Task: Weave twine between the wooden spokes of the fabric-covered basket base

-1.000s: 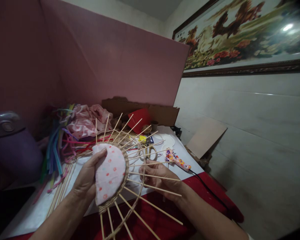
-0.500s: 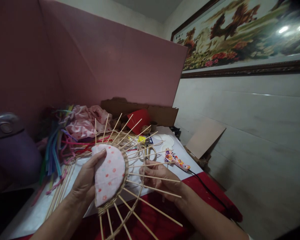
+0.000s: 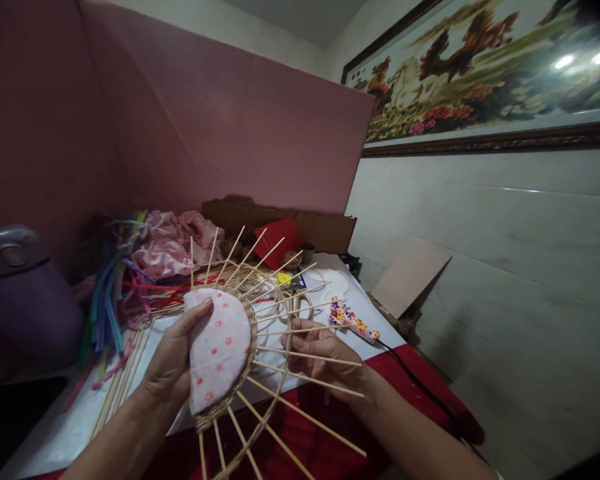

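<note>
Right hand (image 3: 325, 353) shifted, spotted semicircle (image 3: 225, 353), radiating sticks (image 3: 325, 429)

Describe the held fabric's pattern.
Fabric: small, mostly reddish prints on pale pink, best seen in the head view.

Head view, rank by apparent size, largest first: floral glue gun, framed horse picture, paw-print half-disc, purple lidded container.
1. Framed horse picture
2. Purple lidded container
3. Paw-print half-disc
4. Floral glue gun

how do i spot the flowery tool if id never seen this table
From the big framed picture on the wall, look down and left to the white sheet. Just beyond the right hand lies the gun-shaped tool. Its bright flower print and black cord set it apart from the scissors nearby.
</note>
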### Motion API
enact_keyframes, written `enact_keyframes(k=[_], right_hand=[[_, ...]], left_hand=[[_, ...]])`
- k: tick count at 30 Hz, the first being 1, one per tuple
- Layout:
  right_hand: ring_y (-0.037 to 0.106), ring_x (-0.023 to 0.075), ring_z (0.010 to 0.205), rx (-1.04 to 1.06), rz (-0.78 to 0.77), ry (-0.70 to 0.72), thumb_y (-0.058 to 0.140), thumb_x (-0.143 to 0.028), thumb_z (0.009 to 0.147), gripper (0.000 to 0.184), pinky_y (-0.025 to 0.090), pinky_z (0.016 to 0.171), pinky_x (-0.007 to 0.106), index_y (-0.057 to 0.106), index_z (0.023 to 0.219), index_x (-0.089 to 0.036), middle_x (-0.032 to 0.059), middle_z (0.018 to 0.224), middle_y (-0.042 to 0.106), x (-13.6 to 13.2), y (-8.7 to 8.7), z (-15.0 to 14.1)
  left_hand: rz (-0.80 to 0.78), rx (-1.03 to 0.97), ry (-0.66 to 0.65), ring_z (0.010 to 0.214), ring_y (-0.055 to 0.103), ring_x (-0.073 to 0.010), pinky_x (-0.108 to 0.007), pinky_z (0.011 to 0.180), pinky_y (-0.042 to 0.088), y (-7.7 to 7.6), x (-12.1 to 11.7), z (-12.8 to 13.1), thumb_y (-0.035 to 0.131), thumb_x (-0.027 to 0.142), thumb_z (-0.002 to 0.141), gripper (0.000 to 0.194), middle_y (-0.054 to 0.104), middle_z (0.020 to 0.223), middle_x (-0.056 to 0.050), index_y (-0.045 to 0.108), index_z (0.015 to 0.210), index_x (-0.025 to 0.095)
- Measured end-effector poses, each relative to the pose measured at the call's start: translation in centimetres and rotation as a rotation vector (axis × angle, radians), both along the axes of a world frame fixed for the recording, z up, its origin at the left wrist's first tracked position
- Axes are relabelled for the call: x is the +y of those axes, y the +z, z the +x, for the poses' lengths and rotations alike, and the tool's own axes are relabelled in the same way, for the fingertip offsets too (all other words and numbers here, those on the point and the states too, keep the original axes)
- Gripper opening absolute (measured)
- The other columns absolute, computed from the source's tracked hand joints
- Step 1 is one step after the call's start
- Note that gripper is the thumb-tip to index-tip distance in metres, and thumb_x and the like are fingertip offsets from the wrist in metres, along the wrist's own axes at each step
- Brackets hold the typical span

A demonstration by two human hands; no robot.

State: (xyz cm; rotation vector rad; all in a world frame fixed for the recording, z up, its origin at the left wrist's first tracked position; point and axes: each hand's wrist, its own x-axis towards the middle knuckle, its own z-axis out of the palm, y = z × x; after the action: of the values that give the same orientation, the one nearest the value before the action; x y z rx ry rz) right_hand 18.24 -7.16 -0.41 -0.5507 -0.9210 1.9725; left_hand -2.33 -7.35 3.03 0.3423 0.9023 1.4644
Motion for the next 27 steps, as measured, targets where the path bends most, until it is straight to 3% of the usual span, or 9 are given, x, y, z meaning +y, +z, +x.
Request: enact_keyframes(k=[15,27], right_hand=[[0.053,0.007,0.056,-0.052,-0.014,-0.066,0.083,-0.017,0.055,0.035,0.035,0.05,0.018,0.056,0.077,-0.013,-0.0016,0.067,0.06,0.08,-0.42,-0.21],[0.049,0.0062,0.054,-0.088,0.065,-0.051,0.083,-0.022,0.055,0.034,0.032,0.049,0.019,0.059,0.077,-0.012,-0.0021,0.065,0.057,0.09,-0.32,0.09]], left_hand=[[0.018,0.057,-0.047,0.05,0.068,-0.0247,-0.038,0.049,0.058,-0.67,0.04,-0.17,0.056,0.013,0.077,0.01,0.074,0.061,-0.011,0.065,0.08,0.01],[0.021,0.056,-0.059,0.046,0.067,-0.0212,-0.033,0.047,0.057,-0.76,0.09,-0.25,0.057,0.012,0.076,0.008,0.073,0.057,-0.008,0.065,0.076,0.011]])
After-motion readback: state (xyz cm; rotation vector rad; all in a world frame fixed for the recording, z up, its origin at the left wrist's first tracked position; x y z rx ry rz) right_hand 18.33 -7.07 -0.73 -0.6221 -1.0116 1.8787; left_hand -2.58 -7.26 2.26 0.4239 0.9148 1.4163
